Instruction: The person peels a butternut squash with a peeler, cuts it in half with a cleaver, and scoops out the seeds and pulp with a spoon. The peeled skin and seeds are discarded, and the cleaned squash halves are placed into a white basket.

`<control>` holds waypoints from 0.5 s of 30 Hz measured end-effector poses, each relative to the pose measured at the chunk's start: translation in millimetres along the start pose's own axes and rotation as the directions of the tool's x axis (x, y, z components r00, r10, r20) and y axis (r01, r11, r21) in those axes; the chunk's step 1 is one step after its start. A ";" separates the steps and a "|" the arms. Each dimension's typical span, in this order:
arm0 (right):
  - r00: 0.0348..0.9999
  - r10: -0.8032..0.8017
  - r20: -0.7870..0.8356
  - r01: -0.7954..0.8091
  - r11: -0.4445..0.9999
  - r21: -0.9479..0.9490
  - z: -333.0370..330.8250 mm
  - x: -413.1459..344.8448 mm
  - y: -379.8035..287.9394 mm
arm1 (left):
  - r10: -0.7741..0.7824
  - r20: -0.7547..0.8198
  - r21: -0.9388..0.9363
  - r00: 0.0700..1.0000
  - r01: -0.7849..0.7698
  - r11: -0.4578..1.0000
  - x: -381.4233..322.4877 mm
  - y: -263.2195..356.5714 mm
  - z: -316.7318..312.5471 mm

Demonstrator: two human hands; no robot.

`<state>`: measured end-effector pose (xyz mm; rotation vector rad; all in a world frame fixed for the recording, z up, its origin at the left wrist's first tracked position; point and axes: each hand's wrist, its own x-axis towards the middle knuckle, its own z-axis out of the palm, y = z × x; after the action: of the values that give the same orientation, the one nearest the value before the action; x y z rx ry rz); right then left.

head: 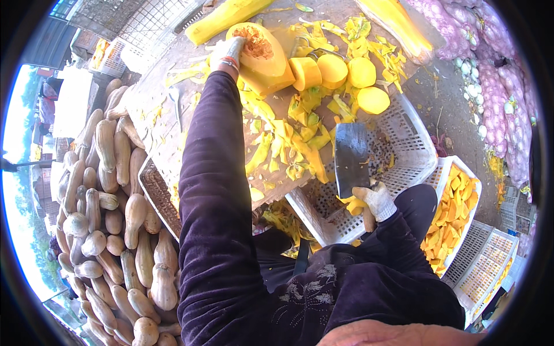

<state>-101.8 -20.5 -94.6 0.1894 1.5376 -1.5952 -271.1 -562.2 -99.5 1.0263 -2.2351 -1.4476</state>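
My left hand (228, 52), in a light work glove, reaches out to a halved peeled squash (270, 73) on the wooden board (160, 116). Its fingers lie at the rim of the seed hollow. In my gloved right hand (375, 201) is a cleaver (351, 158), its broad dark blade over the white plastic crate (415, 125). Small yellow squash pieces (355, 205) lie against that hand. Thick round squash slices (332, 71) stand in a row beside the halved squash. Yellow peelings (298, 138) cover much of the board, and a metal spoon (175, 101) lies at its left.
Whole squashes (135, 216) are heaped at the left. Long peeled squashes (229, 19) lie at the board's far side. A crate of cut squash chunks (450, 216) stands at the right, beside another white crate (480, 259). Net sacks of purplish vegetables (493, 104) line the far right.
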 end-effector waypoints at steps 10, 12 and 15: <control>0.986 -0.151 -0.072 0.146 0.987 -0.074 -1.6 24.8 -5.0 | -0.434 -0.086 -0.761 0.897 0.222 0.609 -74.6 -38.3 -4.9; 0.983 -0.173 -0.065 0.170 0.984 -0.044 11.7 33.3 -12.7 | -0.438 -0.083 -0.773 0.895 0.220 0.595 -107.5 -40.9 -6.8; 0.972 -0.222 -0.074 0.225 0.974 0.025 36.8 46.5 -23.9 | -0.346 -0.176 -0.912 0.922 -0.020 0.409 -176.8 -46.6 6.1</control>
<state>-128.8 -78.3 -99.2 0.0937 1.6335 -1.8081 -130.9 -446.5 -119.4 0.9616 -0.7849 -1.9815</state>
